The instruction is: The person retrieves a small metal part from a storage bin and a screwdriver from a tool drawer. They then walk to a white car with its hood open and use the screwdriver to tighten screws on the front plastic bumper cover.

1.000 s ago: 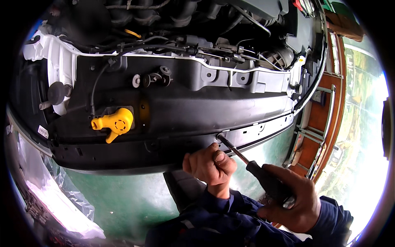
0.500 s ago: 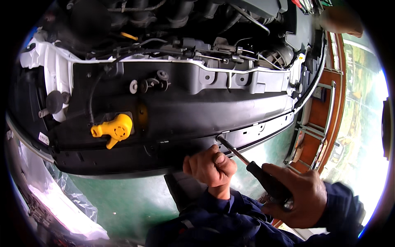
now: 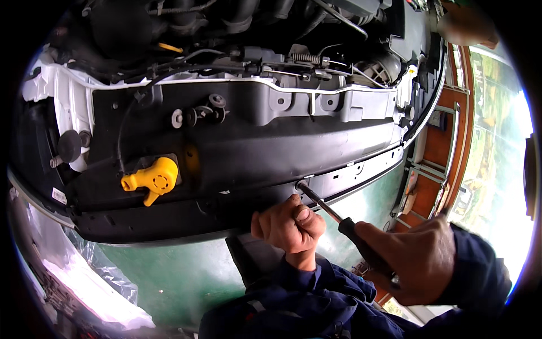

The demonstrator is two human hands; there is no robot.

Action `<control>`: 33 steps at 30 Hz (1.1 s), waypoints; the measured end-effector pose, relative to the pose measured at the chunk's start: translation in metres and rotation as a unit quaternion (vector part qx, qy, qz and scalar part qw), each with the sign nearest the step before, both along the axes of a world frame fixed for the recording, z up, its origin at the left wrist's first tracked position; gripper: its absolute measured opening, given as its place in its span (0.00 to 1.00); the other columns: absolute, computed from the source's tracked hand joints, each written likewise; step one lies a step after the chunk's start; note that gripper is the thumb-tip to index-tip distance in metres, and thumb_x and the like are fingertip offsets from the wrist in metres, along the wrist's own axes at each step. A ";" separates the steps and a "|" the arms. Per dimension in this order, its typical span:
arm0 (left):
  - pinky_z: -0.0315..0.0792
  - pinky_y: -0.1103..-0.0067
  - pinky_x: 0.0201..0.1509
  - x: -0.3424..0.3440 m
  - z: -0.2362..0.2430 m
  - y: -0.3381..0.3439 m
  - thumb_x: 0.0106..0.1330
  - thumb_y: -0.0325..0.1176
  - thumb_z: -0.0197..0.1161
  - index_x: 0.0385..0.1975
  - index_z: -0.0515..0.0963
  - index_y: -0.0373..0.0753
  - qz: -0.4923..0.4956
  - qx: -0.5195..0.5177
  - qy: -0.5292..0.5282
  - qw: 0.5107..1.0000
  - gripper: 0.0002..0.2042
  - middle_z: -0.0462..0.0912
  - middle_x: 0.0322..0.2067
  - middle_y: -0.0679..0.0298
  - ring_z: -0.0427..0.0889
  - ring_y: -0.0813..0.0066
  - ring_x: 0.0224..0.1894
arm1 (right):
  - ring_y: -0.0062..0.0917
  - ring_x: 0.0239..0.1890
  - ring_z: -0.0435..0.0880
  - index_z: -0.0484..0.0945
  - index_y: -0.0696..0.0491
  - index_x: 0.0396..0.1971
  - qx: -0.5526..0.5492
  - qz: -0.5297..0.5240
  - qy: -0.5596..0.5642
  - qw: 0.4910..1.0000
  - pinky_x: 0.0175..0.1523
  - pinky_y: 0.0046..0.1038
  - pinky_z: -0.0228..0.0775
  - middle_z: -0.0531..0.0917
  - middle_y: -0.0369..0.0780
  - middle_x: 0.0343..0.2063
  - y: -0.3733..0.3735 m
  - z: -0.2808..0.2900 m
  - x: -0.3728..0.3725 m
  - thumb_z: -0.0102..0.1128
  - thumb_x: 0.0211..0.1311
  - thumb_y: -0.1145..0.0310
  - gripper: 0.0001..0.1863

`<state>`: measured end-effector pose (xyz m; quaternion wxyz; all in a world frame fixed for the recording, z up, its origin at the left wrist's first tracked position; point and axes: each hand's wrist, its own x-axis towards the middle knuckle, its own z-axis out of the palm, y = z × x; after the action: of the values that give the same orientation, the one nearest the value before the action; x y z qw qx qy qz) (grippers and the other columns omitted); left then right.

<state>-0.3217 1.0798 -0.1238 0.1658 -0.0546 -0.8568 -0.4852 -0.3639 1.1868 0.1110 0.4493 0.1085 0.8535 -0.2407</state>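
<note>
In my right hand (image 3: pixel 418 260) I grip the black handle of a screwdriver (image 3: pixel 323 205). Its metal shaft slants up and to the left, and its tip meets a fastener spot along the front edge of a black plastic cover (image 3: pixel 254 150). Just below that tip, my left hand (image 3: pixel 289 226) is closed, with the fingers curled and the thumb pressed against them. Whatever those fingers may hold is hidden. The cover lies across the front of an open engine bay.
A yellow plastic handle (image 3: pixel 158 176) sits on the cover's left part. Behind it stand several round-headed dark fasteners (image 3: pixel 199 113). Engine parts and cables (image 3: pixel 271 56) fill the far side. Clear plastic sheeting (image 3: pixel 90 277) lies at lower left, above a green floor (image 3: pixel 169 277).
My right hand has rotated on the screwdriver handle and shifted slightly right. My left hand and the tool tip stay nearly in place. The view has shifted a little.
</note>
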 end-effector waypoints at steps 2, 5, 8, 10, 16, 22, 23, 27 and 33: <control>0.61 0.75 0.49 0.001 -0.001 -0.002 0.74 0.41 0.50 0.25 0.78 0.42 0.001 -0.004 -0.010 1.000 0.17 0.77 0.17 0.72 0.74 0.75 0.20 | 0.27 0.18 0.84 0.75 0.62 0.52 -0.003 -0.182 0.034 0.983 0.23 0.28 0.71 0.82 0.40 0.18 -0.010 -0.004 0.011 0.72 0.46 0.69 0.30; 0.61 0.75 0.50 0.000 0.000 -0.003 0.74 0.41 0.50 0.25 0.78 0.42 -0.006 -0.002 -0.020 1.000 0.17 0.77 0.18 0.72 0.74 0.75 0.20 | 0.30 0.20 0.86 0.74 0.61 0.53 0.015 -0.337 0.046 0.940 0.27 0.28 0.76 0.84 0.42 0.21 -0.033 -0.003 0.021 0.74 0.46 0.67 0.32; 0.63 0.74 0.48 -0.001 0.006 -0.003 0.74 0.39 0.49 0.20 0.74 0.41 -0.016 -0.005 -0.023 1.000 0.18 0.76 0.17 0.71 0.72 0.73 0.21 | 0.28 0.21 0.86 0.74 0.61 0.53 0.044 -0.209 0.028 0.976 0.25 0.28 0.74 0.83 0.40 0.20 -0.017 0.002 0.012 0.73 0.47 0.66 0.32; 0.64 0.73 0.47 -0.003 0.006 -0.002 0.75 0.39 0.49 0.19 0.72 0.40 -0.014 -0.014 -0.021 1.000 0.19 0.75 0.17 0.70 0.71 0.72 0.21 | 0.19 0.08 0.67 0.78 0.61 0.48 0.117 0.238 0.129 0.956 0.16 0.26 0.57 0.66 0.30 0.10 -0.004 0.004 0.002 0.64 0.52 0.66 0.23; 0.61 0.75 0.51 0.006 -0.001 -0.001 0.73 0.40 0.51 0.25 0.79 0.42 -0.014 0.020 -0.014 1.000 0.15 0.77 0.17 0.72 0.73 0.75 0.20 | 0.19 0.08 0.67 0.78 0.62 0.49 0.001 0.220 0.066 0.973 0.13 0.26 0.55 0.68 0.31 0.10 0.013 -0.003 -0.005 0.62 0.52 0.70 0.23; 0.61 0.75 0.51 0.001 0.001 -0.002 0.74 0.40 0.50 0.24 0.76 0.42 -0.010 -0.011 -0.024 1.000 0.16 0.75 0.16 0.72 0.71 0.75 0.20 | 0.28 0.22 0.86 0.72 0.62 0.56 -0.006 -0.323 0.045 0.945 0.30 0.27 0.77 0.84 0.45 0.22 -0.013 -0.001 0.005 0.74 0.46 0.72 0.34; 0.62 0.74 0.49 0.000 0.002 0.000 0.74 0.40 0.49 0.21 0.74 0.41 -0.005 -0.016 -0.022 1.000 0.18 0.74 0.15 0.72 0.70 0.73 0.20 | 0.30 0.26 0.87 0.70 0.62 0.59 -0.005 -0.355 0.013 0.935 0.35 0.25 0.78 0.85 0.46 0.24 -0.017 0.002 0.008 0.77 0.44 0.72 0.39; 0.60 0.75 0.53 0.001 0.001 -0.003 0.74 0.42 0.50 0.27 0.78 0.44 -0.009 -0.008 -0.025 1.000 0.15 0.76 0.17 0.73 0.73 0.76 0.20 | 0.24 0.17 0.80 0.75 0.61 0.54 0.051 -0.158 0.066 0.984 0.25 0.25 0.71 0.77 0.37 0.16 -0.015 0.001 0.006 0.70 0.49 0.73 0.29; 0.59 0.73 0.57 0.028 -0.003 -0.018 0.73 0.41 0.50 0.28 0.78 0.43 -0.035 -0.095 -0.075 0.992 0.14 0.77 0.18 0.72 0.74 0.76 0.22 | 0.15 0.09 0.69 0.81 0.60 0.45 0.025 0.311 0.109 0.944 0.14 0.24 0.52 0.67 0.28 0.09 0.013 -0.009 -0.016 0.61 0.53 0.71 0.18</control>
<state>-0.2941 1.0617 -0.1271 0.0780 -0.0637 -0.9065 -0.4100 -0.3796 1.2002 0.1021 0.4028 -0.1782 0.8943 -0.0784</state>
